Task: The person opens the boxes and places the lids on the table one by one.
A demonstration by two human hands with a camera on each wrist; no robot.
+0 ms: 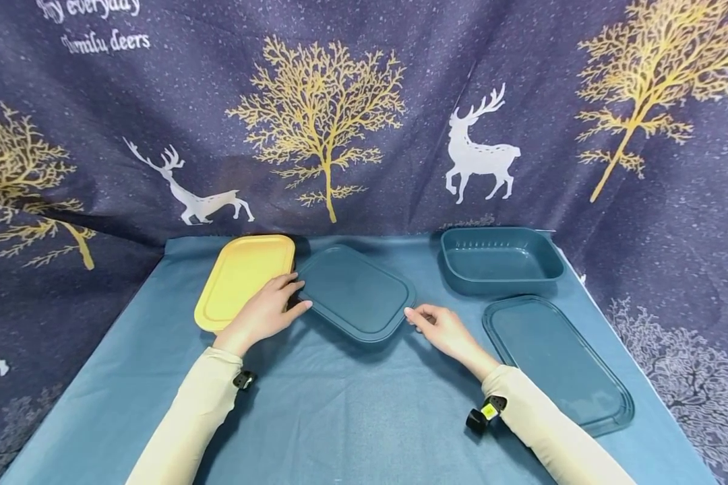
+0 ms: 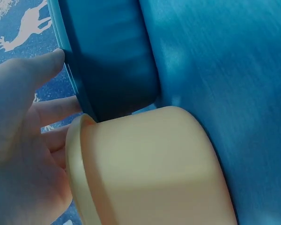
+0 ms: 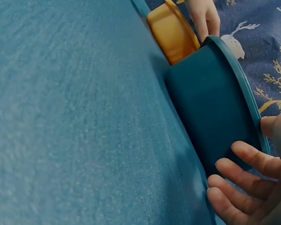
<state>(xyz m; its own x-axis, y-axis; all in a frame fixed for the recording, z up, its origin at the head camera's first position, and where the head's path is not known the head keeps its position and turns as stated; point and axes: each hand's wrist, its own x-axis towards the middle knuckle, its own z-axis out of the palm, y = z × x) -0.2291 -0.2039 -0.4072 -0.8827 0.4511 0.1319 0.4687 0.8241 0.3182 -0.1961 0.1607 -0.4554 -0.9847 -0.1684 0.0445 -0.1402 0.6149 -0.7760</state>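
Note:
A teal food container [image 3: 210, 108] with its matching teal lid [image 1: 358, 291] on top sits angled near the middle of the cloth. My left hand [image 1: 265, 314] reaches over the corner of a yellow lidded container [image 1: 245, 279]. Its thumb and fingertips touch the teal lid's left rim, its fingers fairly straight. At the opposite end is my right hand [image 1: 445, 331]. Its thumb touches the lid's right rim, while the other fingers are loosely spread beside the container wall in the right wrist view. Both boxes' side walls show in the left wrist view.
An uncovered teal container [image 1: 500, 259] stands at the back right. In front of it lies a larger teal lid [image 1: 558, 357], close to my right forearm. A blue cloth [image 1: 352, 417] covers the table, and a patterned curtain [image 1: 376, 182] hangs behind.

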